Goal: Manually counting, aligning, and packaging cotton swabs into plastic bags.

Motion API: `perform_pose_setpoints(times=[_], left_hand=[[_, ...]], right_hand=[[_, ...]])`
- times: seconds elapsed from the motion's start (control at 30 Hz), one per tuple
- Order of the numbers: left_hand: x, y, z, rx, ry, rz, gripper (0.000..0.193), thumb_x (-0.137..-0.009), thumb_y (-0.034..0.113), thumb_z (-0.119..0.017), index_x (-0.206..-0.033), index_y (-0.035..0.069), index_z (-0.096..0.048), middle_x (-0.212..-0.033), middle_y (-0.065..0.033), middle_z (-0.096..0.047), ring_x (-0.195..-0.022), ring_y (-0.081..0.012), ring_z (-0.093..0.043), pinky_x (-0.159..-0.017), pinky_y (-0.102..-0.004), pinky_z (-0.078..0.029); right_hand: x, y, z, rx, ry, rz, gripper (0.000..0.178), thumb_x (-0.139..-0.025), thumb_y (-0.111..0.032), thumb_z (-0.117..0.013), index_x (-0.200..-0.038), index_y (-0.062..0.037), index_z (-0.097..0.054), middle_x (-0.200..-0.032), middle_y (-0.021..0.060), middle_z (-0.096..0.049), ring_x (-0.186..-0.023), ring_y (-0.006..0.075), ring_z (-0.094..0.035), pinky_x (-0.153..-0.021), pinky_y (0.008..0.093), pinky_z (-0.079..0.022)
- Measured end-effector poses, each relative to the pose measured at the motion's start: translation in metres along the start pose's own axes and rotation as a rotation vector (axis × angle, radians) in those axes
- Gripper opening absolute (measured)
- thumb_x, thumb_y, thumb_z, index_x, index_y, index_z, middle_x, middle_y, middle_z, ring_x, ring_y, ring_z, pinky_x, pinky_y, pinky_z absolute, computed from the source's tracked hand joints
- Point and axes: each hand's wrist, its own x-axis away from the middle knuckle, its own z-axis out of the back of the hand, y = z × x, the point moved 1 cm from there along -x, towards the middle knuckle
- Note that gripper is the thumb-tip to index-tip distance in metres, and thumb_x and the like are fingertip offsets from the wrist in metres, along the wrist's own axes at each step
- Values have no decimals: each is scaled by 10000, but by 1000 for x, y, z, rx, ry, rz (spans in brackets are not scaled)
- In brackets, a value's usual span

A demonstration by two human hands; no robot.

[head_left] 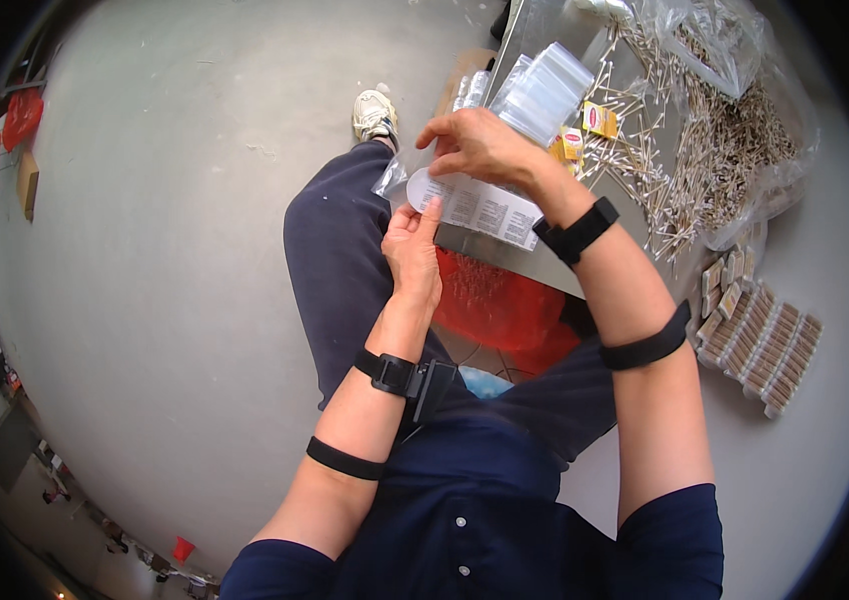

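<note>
My left hand point(412, 250) pinches a long white printed card point(490, 212) with a rounded end, thumb on top near that end. A clear plastic bag point(391, 178) shows beside the card's rounded end; whether a finger holds it I cannot tell. Just above the card is my right hand point(480, 145), its thumb and forefinger apart and curved. The right thumb tip reaches the card's upper edge. Beyond that hand lies a stack of clear plastic bags point(545, 92) on the metal table point(523, 262).
Many loose cotton swabs point(735, 150) spill from a big clear bag point(785, 190) at the right. Small yellow packets point(600, 120) lie among swabs. Packed swab bundles point(765, 345) sit lower right. A red bag point(500, 305) hangs below the table edge, near my legs.
</note>
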Motion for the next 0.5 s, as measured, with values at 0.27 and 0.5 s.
perform_pose_setpoints(times=[0.27,0.5], left_hand=[[1,23,3,-242,-148,22,329,-928,223,-730,-1170,19,-640,-1064,-35,-677,-911,-88,-597,-820,-242,-479],[-5,18,3,-319,-27,233,399,-895,336,-756,-1110,4,-701,-992,-36,-690,-837,-85,-583,-729,-266,-474]], right_hand=[[18,16,-1,141,25,-144,283,-738,-213,-798,-967,-63,-728,-857,112,-741,-824,241,-713,-758,359,-545],[33,34,-10,-292,284,-272,299,-796,-299,-778,-969,-58,-739,-878,125,-743,-856,251,-714,-769,354,-546]])
